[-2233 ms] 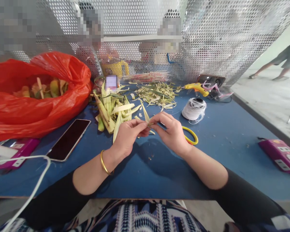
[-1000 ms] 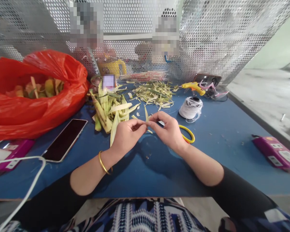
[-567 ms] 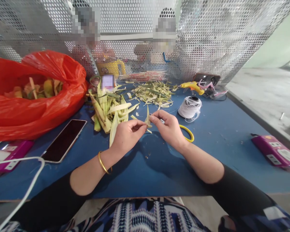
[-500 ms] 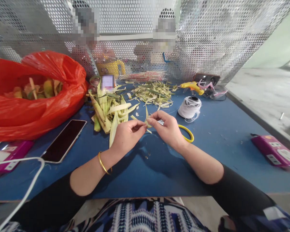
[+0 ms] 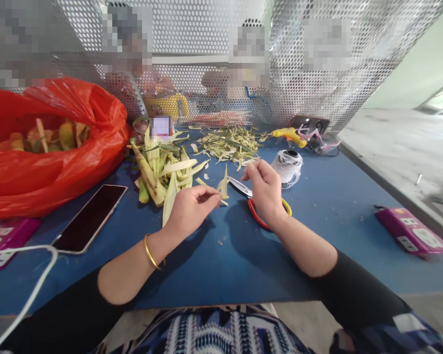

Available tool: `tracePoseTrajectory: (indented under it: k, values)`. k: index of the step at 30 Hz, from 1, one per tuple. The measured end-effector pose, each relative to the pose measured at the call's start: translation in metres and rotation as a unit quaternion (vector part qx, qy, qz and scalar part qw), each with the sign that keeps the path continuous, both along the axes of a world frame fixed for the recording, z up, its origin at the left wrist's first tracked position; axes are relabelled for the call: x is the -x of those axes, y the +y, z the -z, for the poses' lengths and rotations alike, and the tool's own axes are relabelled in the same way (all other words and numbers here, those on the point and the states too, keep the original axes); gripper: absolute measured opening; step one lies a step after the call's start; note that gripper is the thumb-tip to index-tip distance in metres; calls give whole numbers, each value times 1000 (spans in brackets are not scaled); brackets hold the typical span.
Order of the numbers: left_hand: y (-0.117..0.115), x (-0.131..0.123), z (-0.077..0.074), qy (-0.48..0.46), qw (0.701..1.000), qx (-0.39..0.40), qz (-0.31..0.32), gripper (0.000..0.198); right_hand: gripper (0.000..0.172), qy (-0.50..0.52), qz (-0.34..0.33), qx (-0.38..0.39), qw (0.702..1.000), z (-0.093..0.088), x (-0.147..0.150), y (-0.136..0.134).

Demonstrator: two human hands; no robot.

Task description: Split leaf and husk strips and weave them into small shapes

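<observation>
My left hand (image 5: 195, 209) is closed in a pinch above the blue table. A small folded piece of pale green husk (image 5: 224, 184) stands at its fingertips. To the right and slightly higher, my right hand (image 5: 266, 189) has its fingers curled together; whatever they hold is too fine to make out. Below it lies a pair of scissors (image 5: 239, 187) with red and yellow handles, partly covered by the hand. A spool of white thread (image 5: 288, 167) stands just behind the right hand. Husk leaves (image 5: 158, 174) are heaped beyond my left hand.
A pile of thin husk strips (image 5: 229, 142) lies at the back. On the left are a red plastic bag (image 5: 107, 132) and a phone (image 5: 90, 219). A yellow glue gun (image 5: 290, 135) and a purple power strip (image 5: 413, 228) lie to the right. People sit behind the perforated screen (image 5: 203, 29).
My right hand has drawn away from my left, up and to the right, and its fingers have curled in. More of the scissors now shows. The left hand keeps its pinch.
</observation>
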State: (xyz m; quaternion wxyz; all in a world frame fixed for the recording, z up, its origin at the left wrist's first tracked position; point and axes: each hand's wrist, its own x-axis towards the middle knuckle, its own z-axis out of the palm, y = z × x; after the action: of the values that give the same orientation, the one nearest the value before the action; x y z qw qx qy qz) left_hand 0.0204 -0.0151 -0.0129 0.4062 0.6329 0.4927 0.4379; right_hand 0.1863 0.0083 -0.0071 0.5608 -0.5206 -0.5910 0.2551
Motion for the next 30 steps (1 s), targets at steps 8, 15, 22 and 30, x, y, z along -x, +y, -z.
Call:
tracePoseTrajectory:
  k: [8,15,22,30]
  values:
    - [2,0,-6,-86,994,56,-28,8,22,-11,-189,139,972,5,8,-9]
    - [4,1,0,-81,995,44,-22,11,7,-126,-148,-25,981,0,7,-13]
    - [3,5,2,56,995,-78,-7,13,12,-70,-192,94,974,1,5,-8]
    - [3,4,1,80,994,-76,-8,14,17,34,-154,87,984,-3,4,-6]
